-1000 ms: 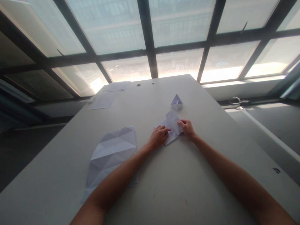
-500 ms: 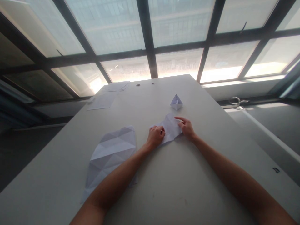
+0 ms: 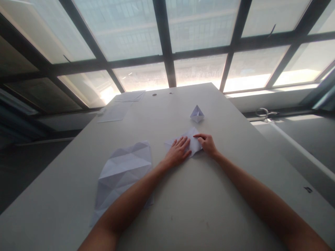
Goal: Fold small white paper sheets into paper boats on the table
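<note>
A folded white sheet of paper lies on the table between my two hands. My left hand is open, its fingers spread flat on the left part of this sheet and covering some of it. My right hand is closed at the sheet's right edge, the paper between its bent fingers and the index finger reaching over the top. Just beyond them stands a small folded paper boat with a pointed middle.
To the left, a large creased sheet lies partly under my left forearm. Flat white sheets rest at the table's far left. The white table reaches to the windows. A small dark mark shows near its right edge.
My left hand has gone from curled fingers to lying flat on the paper. The sheet looks narrower and more folded. My right index finger has shifted slightly down and left.
</note>
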Demonstrator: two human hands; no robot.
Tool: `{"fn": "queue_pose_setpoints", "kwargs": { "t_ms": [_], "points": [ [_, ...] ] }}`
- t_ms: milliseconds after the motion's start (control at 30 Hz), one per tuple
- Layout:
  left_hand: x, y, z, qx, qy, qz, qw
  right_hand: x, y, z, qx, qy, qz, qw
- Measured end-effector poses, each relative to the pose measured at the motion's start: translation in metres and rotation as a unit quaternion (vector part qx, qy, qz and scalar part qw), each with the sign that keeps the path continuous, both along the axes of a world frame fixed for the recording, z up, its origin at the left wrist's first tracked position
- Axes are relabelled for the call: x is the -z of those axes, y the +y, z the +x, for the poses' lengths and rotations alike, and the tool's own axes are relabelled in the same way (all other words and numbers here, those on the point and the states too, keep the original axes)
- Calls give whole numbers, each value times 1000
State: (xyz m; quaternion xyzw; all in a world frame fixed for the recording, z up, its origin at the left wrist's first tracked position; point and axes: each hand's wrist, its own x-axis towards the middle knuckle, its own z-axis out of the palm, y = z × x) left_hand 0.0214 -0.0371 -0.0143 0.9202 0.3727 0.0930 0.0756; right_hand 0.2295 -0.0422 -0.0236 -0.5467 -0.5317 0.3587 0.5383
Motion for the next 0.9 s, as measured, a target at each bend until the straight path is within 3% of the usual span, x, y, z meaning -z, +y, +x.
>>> {"fn": "queue_pose_setpoints", "kwargs": {
  "t_ms": [233,300,433,700,900],
  "points": [
    [-6,-1,-3,40,51,-9,998,-11,1,5,15,209,-56,976],
    [-9,-1,-4,63,62,-10,996,-9,3,6,25,223,-73,972],
    [-12,-1,-7,98,82,-9,992,-2,9,8,45,128,-88,987],
    [-14,-2,-7,100,51,-21,993,7,10,3,21,-46,-25,998],
    [-10,3,-1,-18,-69,-12,997,3,-1,1,63,-243,12,968]
  ]
}}
